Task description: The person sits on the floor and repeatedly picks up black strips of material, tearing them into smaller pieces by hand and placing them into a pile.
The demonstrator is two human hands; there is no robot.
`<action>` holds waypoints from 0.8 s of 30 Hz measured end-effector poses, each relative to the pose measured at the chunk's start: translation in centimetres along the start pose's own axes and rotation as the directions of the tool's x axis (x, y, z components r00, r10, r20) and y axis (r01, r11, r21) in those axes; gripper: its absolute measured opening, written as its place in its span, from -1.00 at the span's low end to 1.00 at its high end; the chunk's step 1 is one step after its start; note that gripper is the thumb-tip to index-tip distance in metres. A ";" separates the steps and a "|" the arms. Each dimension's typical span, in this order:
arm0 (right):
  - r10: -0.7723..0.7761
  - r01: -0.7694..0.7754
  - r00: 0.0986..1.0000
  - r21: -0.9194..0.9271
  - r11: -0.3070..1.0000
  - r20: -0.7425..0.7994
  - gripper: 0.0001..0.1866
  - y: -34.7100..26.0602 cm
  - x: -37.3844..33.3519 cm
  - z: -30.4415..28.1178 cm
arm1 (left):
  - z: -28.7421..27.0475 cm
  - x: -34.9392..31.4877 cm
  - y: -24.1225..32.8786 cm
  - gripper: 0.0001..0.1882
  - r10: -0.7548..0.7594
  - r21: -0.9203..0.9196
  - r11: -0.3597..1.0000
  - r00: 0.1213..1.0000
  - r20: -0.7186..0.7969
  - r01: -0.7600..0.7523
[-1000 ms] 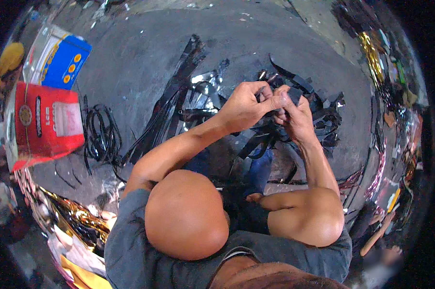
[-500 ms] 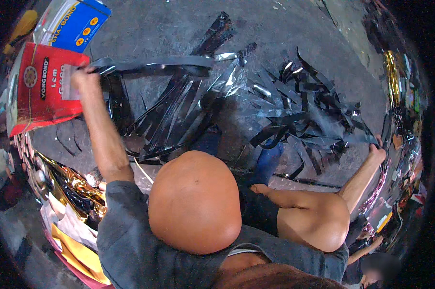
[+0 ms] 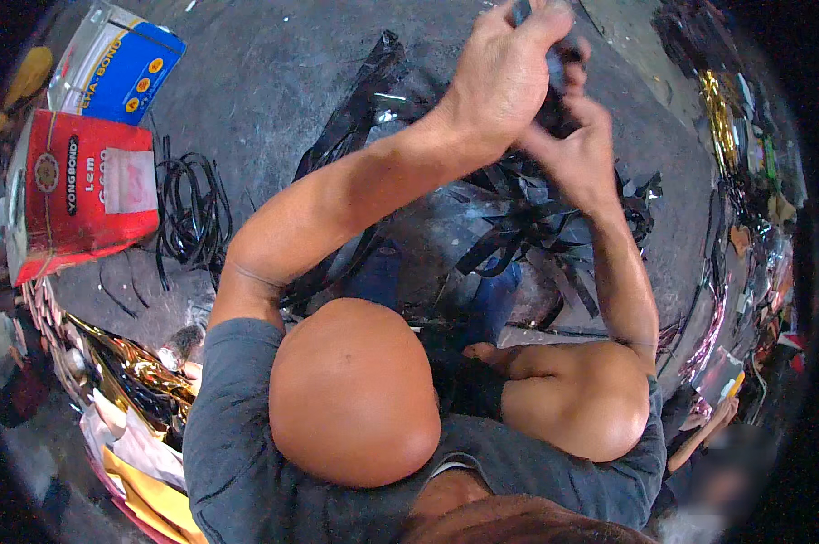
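Far in front of me, right of the middle, my left hand (image 3: pixel 503 77) is closed around a black strip, a dark bit of which shows above the thumb. Just beside it my right hand (image 3: pixel 580 150) is slightly blurred, its fingers curled round dark strip material and its thumb toward the left wrist. The two hands almost touch. On the floor beneath them lie loose flat black strips (image 3: pixel 518 218), shiny in places and tangled, partly hidden by my arms. More black strips (image 3: pixel 359 86) stretch to the left of my hands.
A red box (image 3: pixel 83 227) stands at the left, with a blue and white box (image 3: pixel 142 68) behind it. Next to the red box lies a coil of thin black strips (image 3: pixel 192 208). Gold foil (image 3: pixel 151 363) is at the near left; scraps line the right, where another person's arm (image 3: pixel 707 437) shows.
My left hand has swung from the red box across to the far right of middle. My right hand has come in from the right edge to meet it. The stretched-out strips have been gathered in.
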State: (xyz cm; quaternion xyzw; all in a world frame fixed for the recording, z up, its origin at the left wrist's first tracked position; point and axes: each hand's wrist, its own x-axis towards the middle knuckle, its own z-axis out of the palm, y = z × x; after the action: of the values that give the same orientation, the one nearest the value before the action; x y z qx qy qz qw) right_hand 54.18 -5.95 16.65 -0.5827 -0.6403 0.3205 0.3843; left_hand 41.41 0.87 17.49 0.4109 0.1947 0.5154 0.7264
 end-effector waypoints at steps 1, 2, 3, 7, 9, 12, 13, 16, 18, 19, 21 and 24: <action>0.070 -0.066 0.994 0.052 0.996 -0.080 -0.40 -1.0 0.4 -1.0 | 1.2 0.5 1.7 -0.72 0.183 -0.095 0.981 0.975 0.130 -0.171; 0.191 -0.161 0.953 0.140 0.977 -0.237 -0.57 -0.4 0.3 -2.9 | 2.2 0.5 3.8 -0.70 0.044 -0.011 0.999 0.994 -0.100 -0.045; 0.302 -0.213 0.878 0.261 0.942 -0.372 -0.67 0.4 0.3 -4.3 | 2.4 0.0 4.9 -0.70 0.069 0.116 0.992 0.990 -0.126 -0.054; -0.022 0.078 0.997 0.894 0.441 -0.076 -0.62 -5.3 1.0 -9.3 | -1.1 -1.5 -1.4 -0.30 0.395 0.452 0.601 0.736 0.550 -0.660; 0.213 0.299 0.807 0.692 0.657 -0.551 -0.62 -8.1 0.8 -10.6 | -1.6 -3.7 -3.8 -0.23 -0.058 0.555 0.764 0.822 0.566 -0.328; 0.126 0.273 0.906 0.785 0.556 -0.405 -0.69 -2.5 -2.4 -19.2 | -5.0 -6.8 -6.3 -0.27 -0.281 0.465 0.884 0.837 0.469 0.037; 0.185 0.199 0.924 0.833 0.516 -0.336 -0.71 0.3 -4.6 -22.3 | -6.3 -8.0 -7.2 -0.31 -0.226 0.552 0.834 0.892 0.392 -0.031; 0.529 -0.087 0.735 0.716 0.693 -0.423 -0.69 9.3 -10.2 -25.2 | -12.5 -12.0 -11.0 -0.54 -0.152 0.961 0.254 0.986 -0.069 0.106; 0.479 -0.653 0.624 -0.074 0.754 -0.618 -0.58 15.1 -13.9 -22.2 | -15.9 -14.3 -11.2 -0.63 -0.199 0.989 -0.101 0.972 -0.124 0.106; 0.330 -0.734 0.679 -0.590 0.338 -0.656 -0.52 17.0 -15.5 -21.0 | -16.4 -15.2 -11.2 -0.66 -0.180 0.986 -0.132 0.975 -0.127 0.104; 0.293 -0.705 0.681 -0.709 0.014 -0.671 -0.55 17.8 -16.5 -18.3 | -16.9 -16.1 -11.1 -0.71 -0.133 0.976 -0.192 0.983 -0.126 0.099; 0.452 -0.607 0.780 -0.346 0.716 -0.434 -0.57 14.3 -12.8 -13.0 | -17.7 -16.1 -10.7 -0.76 -0.184 0.970 -0.186 0.964 -0.194 0.159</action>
State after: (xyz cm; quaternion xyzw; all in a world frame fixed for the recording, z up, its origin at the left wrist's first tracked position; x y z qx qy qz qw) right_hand 72.96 -17.50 9.37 -0.8614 -0.4302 0.1559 0.2204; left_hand 28.90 -8.13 -3.72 0.7908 0.5644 0.0803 0.2226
